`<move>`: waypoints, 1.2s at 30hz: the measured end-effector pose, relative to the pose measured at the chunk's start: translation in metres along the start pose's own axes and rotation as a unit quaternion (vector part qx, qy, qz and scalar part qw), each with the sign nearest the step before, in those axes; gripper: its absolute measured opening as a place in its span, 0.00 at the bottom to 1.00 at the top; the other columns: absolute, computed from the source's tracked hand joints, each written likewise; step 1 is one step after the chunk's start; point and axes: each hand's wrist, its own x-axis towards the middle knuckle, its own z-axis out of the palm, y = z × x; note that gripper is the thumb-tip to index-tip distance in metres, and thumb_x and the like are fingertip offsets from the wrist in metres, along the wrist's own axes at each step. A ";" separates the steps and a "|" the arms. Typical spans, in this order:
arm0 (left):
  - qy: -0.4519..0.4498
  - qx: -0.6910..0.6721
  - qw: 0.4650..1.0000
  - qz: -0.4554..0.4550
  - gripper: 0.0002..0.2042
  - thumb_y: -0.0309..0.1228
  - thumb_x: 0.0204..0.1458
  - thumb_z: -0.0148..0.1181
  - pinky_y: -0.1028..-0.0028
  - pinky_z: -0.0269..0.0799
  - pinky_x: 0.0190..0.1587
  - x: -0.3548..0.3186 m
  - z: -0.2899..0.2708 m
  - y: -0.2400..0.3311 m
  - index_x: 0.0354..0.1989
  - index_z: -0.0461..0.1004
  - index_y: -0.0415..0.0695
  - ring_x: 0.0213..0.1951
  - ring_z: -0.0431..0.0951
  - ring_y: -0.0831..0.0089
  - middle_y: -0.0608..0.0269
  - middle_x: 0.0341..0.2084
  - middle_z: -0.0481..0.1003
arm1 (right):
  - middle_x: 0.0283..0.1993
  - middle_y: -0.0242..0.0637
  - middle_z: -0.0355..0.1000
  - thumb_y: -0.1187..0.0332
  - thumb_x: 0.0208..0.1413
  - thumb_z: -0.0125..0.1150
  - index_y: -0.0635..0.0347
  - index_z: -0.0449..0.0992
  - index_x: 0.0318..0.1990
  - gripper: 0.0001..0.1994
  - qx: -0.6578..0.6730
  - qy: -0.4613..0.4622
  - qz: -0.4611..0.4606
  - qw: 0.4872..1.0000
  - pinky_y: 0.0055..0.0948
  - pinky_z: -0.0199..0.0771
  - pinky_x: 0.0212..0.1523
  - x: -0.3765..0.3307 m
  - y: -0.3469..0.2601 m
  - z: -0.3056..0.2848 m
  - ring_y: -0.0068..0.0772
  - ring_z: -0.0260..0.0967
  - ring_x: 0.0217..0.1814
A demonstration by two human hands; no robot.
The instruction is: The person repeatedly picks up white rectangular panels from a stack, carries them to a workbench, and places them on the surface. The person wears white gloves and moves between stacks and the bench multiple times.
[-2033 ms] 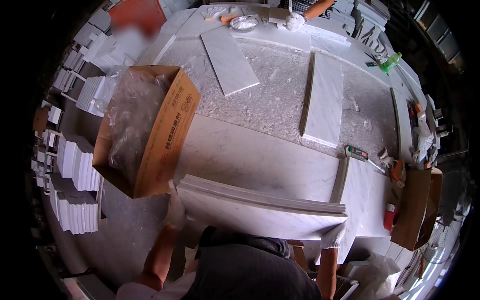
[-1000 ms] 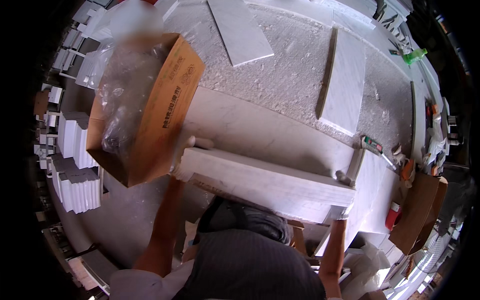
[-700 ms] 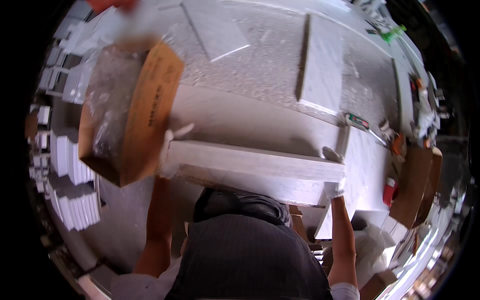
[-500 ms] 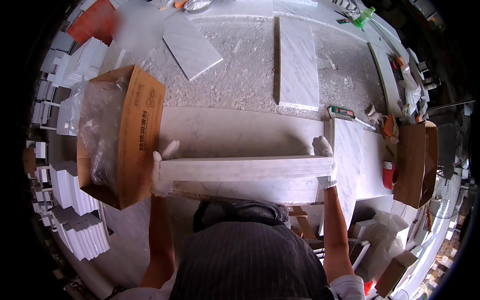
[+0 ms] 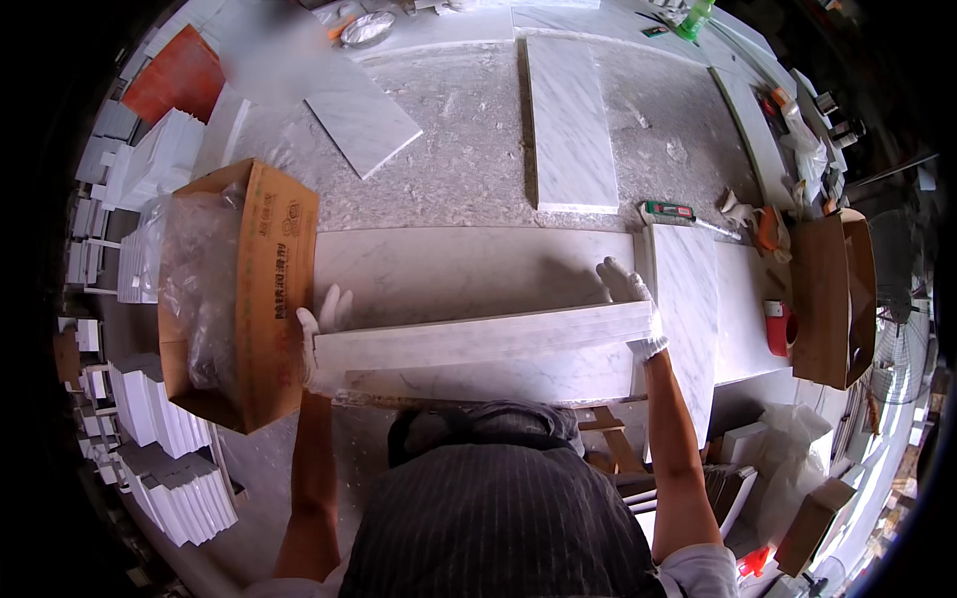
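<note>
A stack of narrow white marble strips point(image 5: 488, 336) spans the gap between my gloved hands, just in front of my body. Against the stack's left end presses my left hand point(image 5: 322, 334), its fingers pointing up and apart from the thumb. At the other end my right hand point(image 5: 640, 307) holds the stack the same way, fingers stretched past the far edge. The right end sits a little higher than the left. Beneath lies a broad pale marble slab point(image 5: 478, 264) with faint grey veins. Whether the strips touch that slab, I cannot tell.
An open cardboard box point(image 5: 284, 299) with clear plastic stands left of my hand. On the right are an upright slab point(image 5: 688, 299), a green-handled tool point(image 5: 670, 210), a red tape roll point(image 5: 778, 327) and another carton point(image 5: 822, 299). Further slabs point(image 5: 570, 125) lie on the dusty worktop.
The strip stack has gone from nearly level to tilted, its right end now higher. Fingers of both hands have straightened and spread more. The whole view has shifted slightly.
</note>
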 end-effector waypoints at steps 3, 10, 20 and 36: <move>0.157 0.351 0.919 0.088 0.36 0.59 0.60 0.34 0.69 0.35 0.69 0.002 0.012 -0.013 0.66 0.54 0.42 0.68 0.46 0.68 0.56 0.67 0.52 | 0.71 0.42 0.50 0.54 0.66 0.35 0.64 0.54 0.67 0.28 -0.010 -0.010 0.023 1.000 0.37 0.40 0.71 0.000 -0.003 0.000 0.36 0.42 0.75; 0.108 0.509 0.854 0.021 0.39 0.62 0.59 0.24 0.63 0.32 0.69 0.007 0.004 0.005 0.69 0.47 0.43 0.70 0.39 0.65 0.53 0.68 0.46 | 0.69 0.44 0.54 0.58 0.66 0.32 0.65 0.55 0.66 0.26 0.025 -0.015 0.007 1.000 0.32 0.42 0.70 0.003 0.009 -0.016 0.37 0.48 0.72; 0.139 0.532 0.835 -0.004 0.36 0.61 0.59 0.29 0.61 0.48 0.66 -0.006 0.016 0.009 0.64 0.60 0.43 0.66 0.51 0.61 0.52 0.64 0.56 | 0.68 0.47 0.54 0.54 0.64 0.38 0.66 0.55 0.66 0.29 0.012 -0.037 0.007 0.999 0.35 0.41 0.71 0.008 0.010 -0.015 0.38 0.48 0.72; 0.237 0.348 0.877 0.230 0.30 0.57 0.61 0.37 0.68 0.70 0.51 -0.019 -0.050 0.021 0.51 0.70 0.40 0.47 0.72 0.69 0.59 0.45 0.73 | 0.70 0.46 0.50 0.53 0.66 0.32 0.65 0.52 0.67 0.29 0.034 -0.066 0.009 0.997 0.37 0.36 0.73 0.006 0.010 -0.018 0.38 0.44 0.74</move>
